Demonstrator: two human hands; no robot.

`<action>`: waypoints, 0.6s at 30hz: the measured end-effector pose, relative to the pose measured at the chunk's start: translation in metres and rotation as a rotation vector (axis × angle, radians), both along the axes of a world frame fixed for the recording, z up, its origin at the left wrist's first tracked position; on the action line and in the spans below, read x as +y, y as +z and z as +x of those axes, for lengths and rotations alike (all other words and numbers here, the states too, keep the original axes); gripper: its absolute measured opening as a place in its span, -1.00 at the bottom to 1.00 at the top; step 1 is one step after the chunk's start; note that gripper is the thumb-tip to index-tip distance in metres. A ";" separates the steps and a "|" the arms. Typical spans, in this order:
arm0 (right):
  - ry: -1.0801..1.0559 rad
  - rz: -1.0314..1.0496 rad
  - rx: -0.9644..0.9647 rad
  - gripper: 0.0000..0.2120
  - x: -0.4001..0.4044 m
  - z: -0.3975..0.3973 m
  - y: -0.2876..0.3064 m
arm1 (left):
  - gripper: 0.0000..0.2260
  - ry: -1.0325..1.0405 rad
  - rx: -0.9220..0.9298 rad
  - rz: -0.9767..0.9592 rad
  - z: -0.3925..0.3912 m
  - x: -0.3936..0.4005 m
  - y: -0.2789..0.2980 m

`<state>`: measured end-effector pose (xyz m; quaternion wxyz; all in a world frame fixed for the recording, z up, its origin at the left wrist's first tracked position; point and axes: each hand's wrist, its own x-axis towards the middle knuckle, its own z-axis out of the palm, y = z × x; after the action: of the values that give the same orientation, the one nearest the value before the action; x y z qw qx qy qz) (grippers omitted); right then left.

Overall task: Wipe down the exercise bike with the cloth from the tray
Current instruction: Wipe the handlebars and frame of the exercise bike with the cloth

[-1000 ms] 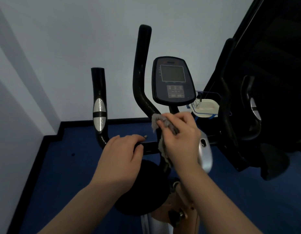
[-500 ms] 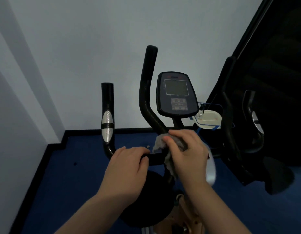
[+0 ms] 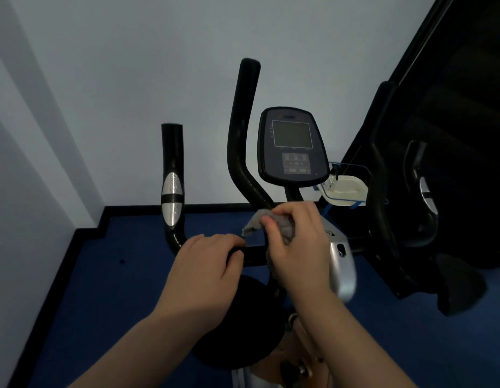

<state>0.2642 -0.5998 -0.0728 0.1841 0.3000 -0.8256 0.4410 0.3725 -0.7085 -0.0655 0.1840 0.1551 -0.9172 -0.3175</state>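
Note:
The exercise bike stands in front of me, with a dark console [image 3: 293, 147] on a post and black curved handlebars [image 3: 243, 135]. My right hand [image 3: 297, 245] is closed on a crumpled grey cloth [image 3: 255, 221] and presses it against the post just below the console, where the bars meet. My left hand [image 3: 206, 268] grips the black crossbar right beside it. A cream tray [image 3: 346, 191] sits behind the console to the right.
A short left grip with a silver sensor pad [image 3: 172, 200] rises at the left. A second dark machine [image 3: 428, 191] crowds the right side. Blue floor [image 3: 117, 289] and a pale wall [image 3: 103, 79] lie behind. The bike's black flywheel housing [image 3: 243, 331] is below my hands.
The view tilted, so the bike sits lower in frame. My right hand shifted the cloth slightly on the post; my left hand kept its grip on the crossbar.

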 end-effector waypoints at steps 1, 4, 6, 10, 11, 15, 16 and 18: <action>0.004 -0.007 -0.005 -0.89 -0.001 -0.001 0.000 | -0.77 0.008 -0.002 -0.004 0.000 0.000 0.000; 0.019 -0.014 -0.065 -0.88 0.019 0.010 -0.013 | -0.78 0.010 -0.007 0.005 0.002 0.001 0.001; 0.022 -0.012 -0.088 -0.88 0.035 0.020 -0.024 | -0.77 0.008 -0.010 0.026 0.005 0.002 0.002; 0.046 0.016 -0.062 -0.88 0.020 0.002 -0.013 | -0.78 0.021 0.004 0.059 0.006 0.002 0.004; 0.045 0.009 -0.060 -0.87 0.008 -0.006 -0.005 | -0.77 0.030 0.001 0.061 0.006 0.002 0.004; 0.026 -0.001 -0.014 -0.85 -0.014 -0.023 0.010 | -0.77 0.078 -0.002 0.083 0.008 0.005 0.004; 0.037 0.003 -0.031 -0.86 -0.009 -0.019 0.007 | -0.77 0.082 0.004 0.081 0.008 0.005 0.004; 0.058 0.013 -0.066 -0.87 0.007 -0.007 -0.004 | -0.79 0.078 0.019 0.082 0.009 0.005 0.004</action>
<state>0.2572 -0.5925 -0.0771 0.1420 0.3105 -0.8249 0.4504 0.3815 -0.7037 -0.0620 0.1986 0.1952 -0.8949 -0.3487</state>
